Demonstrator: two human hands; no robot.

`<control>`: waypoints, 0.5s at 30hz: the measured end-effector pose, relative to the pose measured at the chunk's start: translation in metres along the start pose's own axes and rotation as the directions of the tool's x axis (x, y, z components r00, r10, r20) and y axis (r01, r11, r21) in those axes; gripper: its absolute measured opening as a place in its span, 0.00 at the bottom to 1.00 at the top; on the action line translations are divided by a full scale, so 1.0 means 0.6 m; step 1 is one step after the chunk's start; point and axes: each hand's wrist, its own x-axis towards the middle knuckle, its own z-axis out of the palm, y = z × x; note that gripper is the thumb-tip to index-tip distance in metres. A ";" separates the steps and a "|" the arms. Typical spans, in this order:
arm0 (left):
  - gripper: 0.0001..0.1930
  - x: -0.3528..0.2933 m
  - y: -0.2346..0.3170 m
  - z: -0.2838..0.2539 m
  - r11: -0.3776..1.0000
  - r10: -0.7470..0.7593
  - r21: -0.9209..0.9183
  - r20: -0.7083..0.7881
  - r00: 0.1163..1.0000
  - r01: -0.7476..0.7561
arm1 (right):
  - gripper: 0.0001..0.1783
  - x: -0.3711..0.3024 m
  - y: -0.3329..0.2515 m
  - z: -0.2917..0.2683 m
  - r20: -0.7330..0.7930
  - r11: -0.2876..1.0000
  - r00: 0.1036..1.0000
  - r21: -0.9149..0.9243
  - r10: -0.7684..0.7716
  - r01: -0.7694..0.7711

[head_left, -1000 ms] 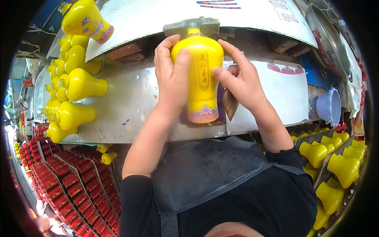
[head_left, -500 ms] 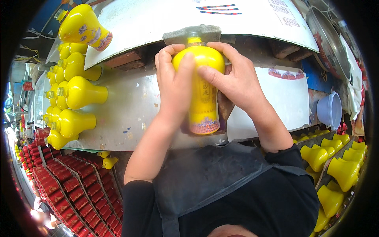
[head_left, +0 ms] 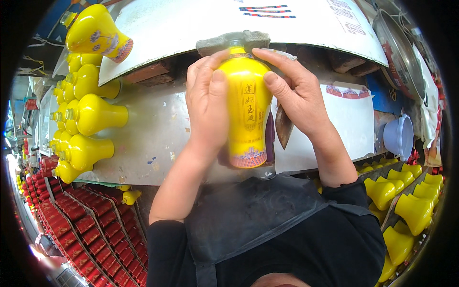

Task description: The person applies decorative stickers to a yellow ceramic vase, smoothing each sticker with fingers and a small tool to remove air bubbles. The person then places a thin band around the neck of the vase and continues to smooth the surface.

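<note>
Between my hands a yellow bottle [head_left: 247,103] lies on its back, neck pointing away from me. It bears a printed vertical panel and a patterned band at its base. My left hand [head_left: 209,98] is cupped along its left side, thumb on the shoulder. Around the right shoulder curves my right hand [head_left: 299,93], its thumb pressed against the yellow surface. Past the bottle's neck is a grey lump [head_left: 209,45]. Below my right palm shows a brown pointed piece [head_left: 283,129]; whether the hand grips it is hidden. A purple cloth [head_left: 270,141] shows under the bottle.
Several yellow bottles [head_left: 98,115] lie at the left; one decorated bottle [head_left: 95,31] rests above them. Narrow strips [head_left: 267,11] lie on the white board [head_left: 191,24] ahead. At right are a patterned sheet [head_left: 330,129], a pale bucket [head_left: 399,136] and racked bottles; red goods [head_left: 91,225] stand lower left.
My right thumb has moved right, off the bottle's front, and my left thumb has shifted left. The printed panel now shows more fully, and the brown piece is more visible.
</note>
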 end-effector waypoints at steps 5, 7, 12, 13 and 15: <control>0.22 0.010 -0.004 -0.001 0.998 0.063 0.033 -0.024 0.998 -0.062 | 0.25 0.011 0.008 -0.008 0.104 0.985 0.991 -0.142 -0.078 0.093; 0.21 0.012 -0.004 -0.003 0.998 0.058 0.026 -0.012 0.998 -0.058 | 0.25 0.015 0.006 -0.012 0.151 0.974 0.985 -0.197 -0.079 0.108; 0.19 0.017 -0.005 -0.009 0.992 0.085 0.097 0.007 0.996 -0.085 | 0.28 0.021 0.002 -0.012 0.153 0.977 0.985 -0.185 -0.074 0.102; 0.18 0.018 -0.005 -0.009 0.988 0.097 0.117 0.011 0.995 -0.098 | 0.29 0.021 0.001 -0.010 0.145 0.979 0.986 -0.177 -0.078 0.103; 0.18 0.018 -0.004 -0.009 0.989 0.093 0.118 0.017 0.996 -0.094 | 0.30 0.021 0.001 -0.008 0.131 0.978 0.988 -0.177 -0.085 0.107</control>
